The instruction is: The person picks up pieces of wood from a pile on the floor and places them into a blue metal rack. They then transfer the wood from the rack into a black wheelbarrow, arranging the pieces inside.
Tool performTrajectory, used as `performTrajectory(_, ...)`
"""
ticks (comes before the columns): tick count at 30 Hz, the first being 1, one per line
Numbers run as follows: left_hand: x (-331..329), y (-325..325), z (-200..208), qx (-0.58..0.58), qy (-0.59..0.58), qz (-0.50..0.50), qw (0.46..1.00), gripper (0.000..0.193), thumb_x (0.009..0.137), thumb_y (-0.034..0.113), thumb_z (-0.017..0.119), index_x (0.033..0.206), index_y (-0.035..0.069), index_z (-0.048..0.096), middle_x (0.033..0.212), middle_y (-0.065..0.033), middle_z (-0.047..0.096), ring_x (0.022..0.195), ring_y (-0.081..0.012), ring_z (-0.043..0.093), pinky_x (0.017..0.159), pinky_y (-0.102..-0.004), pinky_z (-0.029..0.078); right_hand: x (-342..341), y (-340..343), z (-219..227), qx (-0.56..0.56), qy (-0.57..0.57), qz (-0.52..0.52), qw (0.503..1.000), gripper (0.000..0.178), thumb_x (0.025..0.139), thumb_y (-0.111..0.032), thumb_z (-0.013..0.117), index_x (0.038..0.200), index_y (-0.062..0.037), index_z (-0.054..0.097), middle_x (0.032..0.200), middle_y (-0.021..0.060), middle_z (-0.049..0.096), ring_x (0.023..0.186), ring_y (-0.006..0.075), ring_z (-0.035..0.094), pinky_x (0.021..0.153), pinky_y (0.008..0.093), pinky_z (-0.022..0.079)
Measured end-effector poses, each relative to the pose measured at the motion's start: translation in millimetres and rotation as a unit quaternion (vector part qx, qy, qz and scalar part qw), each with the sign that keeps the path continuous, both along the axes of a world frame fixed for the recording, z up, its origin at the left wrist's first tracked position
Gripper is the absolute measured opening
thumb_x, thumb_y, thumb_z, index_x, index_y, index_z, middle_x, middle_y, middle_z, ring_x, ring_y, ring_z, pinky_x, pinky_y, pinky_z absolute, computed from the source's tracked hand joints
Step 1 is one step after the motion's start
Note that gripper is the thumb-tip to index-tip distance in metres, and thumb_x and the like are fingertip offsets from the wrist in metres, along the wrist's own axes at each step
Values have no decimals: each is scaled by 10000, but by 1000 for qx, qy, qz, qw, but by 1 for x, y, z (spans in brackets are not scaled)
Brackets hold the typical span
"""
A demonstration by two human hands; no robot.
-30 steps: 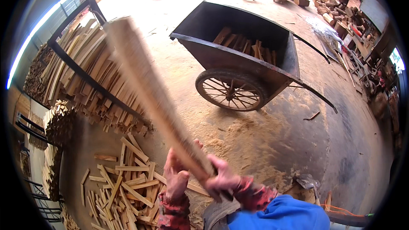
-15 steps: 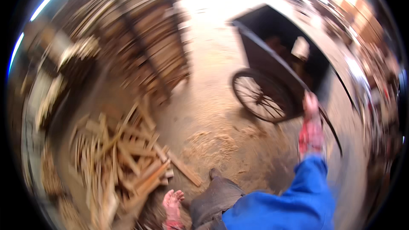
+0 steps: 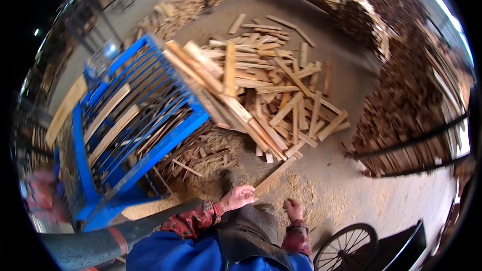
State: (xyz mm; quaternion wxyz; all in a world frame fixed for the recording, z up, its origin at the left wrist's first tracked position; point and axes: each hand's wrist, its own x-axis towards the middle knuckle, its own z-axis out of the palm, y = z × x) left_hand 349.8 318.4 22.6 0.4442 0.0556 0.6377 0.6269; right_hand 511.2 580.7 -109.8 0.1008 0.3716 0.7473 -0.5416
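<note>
My left hand (image 3: 239, 197) is held in front of my body, palm down, its loosely bent fingers pointing right and nothing visible in them. In the picture its fingertips come close to the near end of a wooden board (image 3: 275, 174) that sticks out from the pile; I cannot tell whether they touch. My right hand (image 3: 293, 210) is raised beside it over the sawdust floor, with curled fingers and nothing showing in them. Beyond both hands lies a large heap of loose wooden slats (image 3: 271, 78), jumbled at many angles.
At left stands a blue metal rack (image 3: 165, 170) with boards lying across its bars. A grey pipe (image 3: 90, 251) runs along the lower left. A cart's spoked wheel (image 3: 346, 251) is at the lower right. Stacked wood (image 3: 394, 110) fills the right side. Sawdust (image 3: 301, 183) covers the floor.
My view has swung from the cart to the slat heap and blue rack. My right hand has let go of the cart's edge, and both hands are now in front of my body.
</note>
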Motion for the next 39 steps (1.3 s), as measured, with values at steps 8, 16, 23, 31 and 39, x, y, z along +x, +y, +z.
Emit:
performTrajectory(8,-62,-97,19,2,78,214,974,368,851,138,716,1125,-47,553,963,-121,673,883,-166,660,790,-298,546,-175,-55,74,-11,49,127,991,403,907,-242,634,1184,48,597,918,111,688,790,156,665,682,279,537)
performTrajectory(16,-83,-221,31,16,-114,436,893,344,965,300,559,1092,-19,538,950,-121,671,840,-187,663,715,-305,532,-266,-180,128,-44,102,194,975,347,882,-194,667,1139,36,631,962,153,703,868,187,677,790,305,523)
performTrajectory(23,-72,-272,20,71,-171,695,695,592,920,581,496,1134,30,533,1071,-121,657,966,-227,643,798,-368,508,-310,-203,141,-49,178,300,936,326,873,-190,685,1103,37,643,964,146,697,888,179,663,798,298,518)
performTrajectory(31,-71,-291,-1,56,-170,817,548,725,779,717,585,1127,82,539,1044,-70,610,1018,-244,584,868,-428,488,-401,-222,183,-35,228,365,902,311,876,-159,685,1127,16,629,977,134,688,879,182,671,768,297,531)
performTrajectory(39,-99,-286,-3,91,-148,901,399,833,754,737,596,1335,158,457,1167,-85,591,1005,-252,571,866,-444,472,-543,-217,184,31,270,382,883,334,867,-176,694,1127,22,625,929,140,693,853,182,670,758,295,525)
